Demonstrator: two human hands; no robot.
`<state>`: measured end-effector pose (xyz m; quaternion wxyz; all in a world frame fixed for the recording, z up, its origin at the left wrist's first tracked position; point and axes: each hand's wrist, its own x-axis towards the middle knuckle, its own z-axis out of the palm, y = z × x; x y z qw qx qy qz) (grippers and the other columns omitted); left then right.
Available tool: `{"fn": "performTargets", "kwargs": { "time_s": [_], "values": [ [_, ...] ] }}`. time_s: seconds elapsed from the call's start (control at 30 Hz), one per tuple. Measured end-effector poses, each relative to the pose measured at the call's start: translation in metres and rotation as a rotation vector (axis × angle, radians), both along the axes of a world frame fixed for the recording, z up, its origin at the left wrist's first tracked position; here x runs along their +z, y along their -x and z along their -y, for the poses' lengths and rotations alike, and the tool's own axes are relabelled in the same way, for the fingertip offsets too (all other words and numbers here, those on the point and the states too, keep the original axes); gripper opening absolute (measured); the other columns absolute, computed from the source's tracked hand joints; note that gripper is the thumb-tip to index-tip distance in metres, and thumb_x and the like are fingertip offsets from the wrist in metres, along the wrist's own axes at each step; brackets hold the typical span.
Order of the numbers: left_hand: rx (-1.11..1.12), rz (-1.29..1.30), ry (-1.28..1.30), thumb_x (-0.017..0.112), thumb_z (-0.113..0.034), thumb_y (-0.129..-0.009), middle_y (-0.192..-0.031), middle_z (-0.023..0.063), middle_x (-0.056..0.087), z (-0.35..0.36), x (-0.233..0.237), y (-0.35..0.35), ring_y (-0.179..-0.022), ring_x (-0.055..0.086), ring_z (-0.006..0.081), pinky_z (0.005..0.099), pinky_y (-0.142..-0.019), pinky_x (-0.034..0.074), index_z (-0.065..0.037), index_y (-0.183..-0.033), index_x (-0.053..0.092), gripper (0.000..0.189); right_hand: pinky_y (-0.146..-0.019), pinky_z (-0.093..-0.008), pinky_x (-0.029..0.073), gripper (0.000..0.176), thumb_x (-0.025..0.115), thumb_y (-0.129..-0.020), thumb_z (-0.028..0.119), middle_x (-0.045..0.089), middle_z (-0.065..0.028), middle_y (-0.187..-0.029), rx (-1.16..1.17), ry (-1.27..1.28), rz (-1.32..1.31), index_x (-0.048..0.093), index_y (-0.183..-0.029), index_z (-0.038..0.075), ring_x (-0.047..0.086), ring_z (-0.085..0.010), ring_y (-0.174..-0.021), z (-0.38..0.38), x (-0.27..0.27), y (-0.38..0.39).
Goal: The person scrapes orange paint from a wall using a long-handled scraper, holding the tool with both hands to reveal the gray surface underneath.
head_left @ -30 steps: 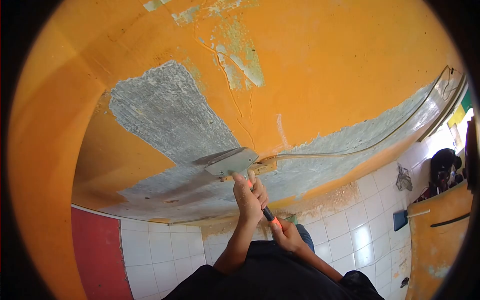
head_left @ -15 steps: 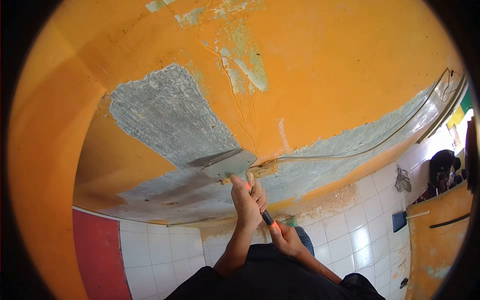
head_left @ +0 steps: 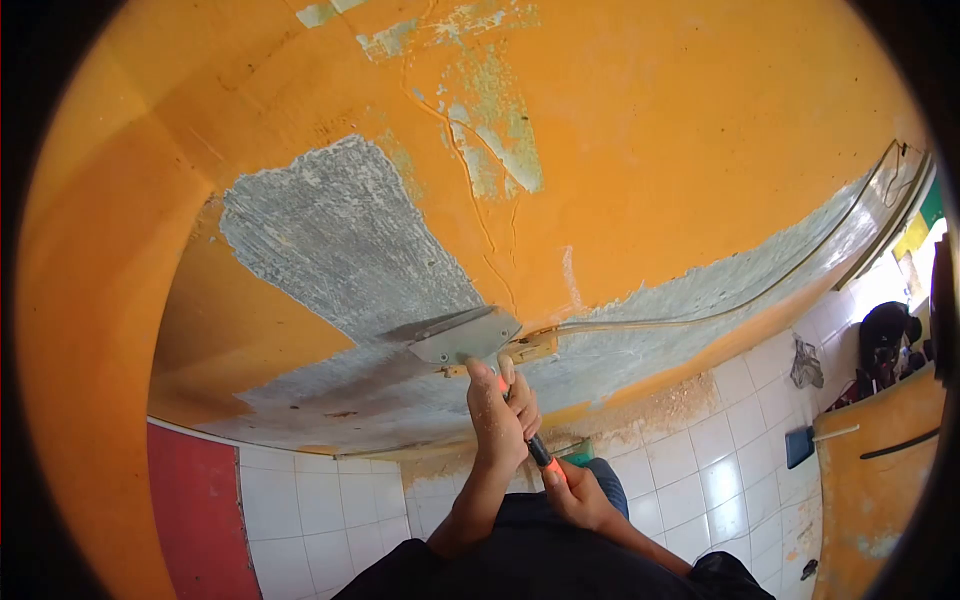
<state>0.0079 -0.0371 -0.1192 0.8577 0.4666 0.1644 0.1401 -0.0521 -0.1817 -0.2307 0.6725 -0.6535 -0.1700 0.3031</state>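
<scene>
A wide scraper point(head_left: 468, 336) with a broad metal blade and an orange-and-black handle is held in both hands. My left hand point(head_left: 500, 415) wraps the handle close under the blade, fingers closed. Lower down, my right hand point(head_left: 580, 495) grips the orange end of the handle. The blade lies at the lower edge of a rough grey bare patch point(head_left: 345, 235) on the orange wall point(head_left: 660, 150), casting a shadow to its left. Just right of the blade is a small yellowish box point(head_left: 535, 347) on the wall, partly hidden by the blade and fingers.
A cable point(head_left: 680, 318) runs right from the box along a grey stripped band. Dusty debris point(head_left: 670, 400) lies on the white tiled floor point(head_left: 690, 470) by the wall. A red panel point(head_left: 205, 505) is at lower left. At right are a plastic bag point(head_left: 806, 364) and a blue-headed tool point(head_left: 799, 447).
The view has tilted slightly, so the wall sits a little lower in it. Scraper and both hands keep nearly the same place against the wall, grip unchanged.
</scene>
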Motion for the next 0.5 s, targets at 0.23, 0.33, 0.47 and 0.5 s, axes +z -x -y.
{"fn": "performTargets", "kwargs": {
  "time_s": [0.23,0.33,0.47,0.5],
  "values": [
    [0.001,0.009,0.023,0.036,-0.066,-0.092,-0.050,-0.0060,0.024,0.000,0.013,-0.003,-0.036,0.021,0.0058,0.0224,-0.032,0.019,-0.016,-0.078,0.036,0.052,-0.053,-0.0288,0.039,0.031,0.046,-0.099,0.033,0.047,-0.0015,-0.062,0.054,0.075,0.024,0.055,-0.099,0.003,0.044,-0.0101,-0.056,0.003,0.020,-0.006],
    [-0.026,-0.029,0.015,0.032,-0.071,-0.089,-0.048,-0.0070,0.021,0.003,0.013,-0.002,-0.035,0.016,0.0052,0.0225,-0.032,0.015,-0.017,-0.077,0.037,0.055,-0.053,-0.0299,0.040,0.032,0.045,-0.099,0.034,0.049,-0.0039,-0.063,0.012,0.013,0.029,0.055,-0.099,0.004,0.047,-0.0122,-0.055,0.001,0.023,-0.001],
    [0.009,-0.010,0.044,0.032,-0.071,-0.089,-0.048,-0.0072,0.020,0.001,0.018,-0.003,-0.035,0.016,0.0053,0.0224,-0.032,0.014,-0.018,-0.077,0.038,0.054,-0.054,-0.0310,0.041,0.032,0.045,-0.099,0.034,0.052,-0.0060,-0.064,0.047,0.061,0.015,0.055,-0.100,0.004,0.051,-0.0141,-0.057,0.007,0.027,0.000],
    [0.014,-0.003,0.045,0.032,-0.071,-0.089,-0.048,-0.0072,0.020,0.002,0.011,-0.003,-0.035,0.016,0.0053,0.0224,-0.032,0.014,-0.018,-0.077,0.038,0.054,-0.055,-0.0312,0.041,0.032,0.045,-0.099,0.034,0.052,-0.0062,-0.064,0.056,0.090,-0.002,0.055,-0.100,0.003,0.052,-0.0146,-0.057,0.008,0.024,-0.001]
  ]
}}
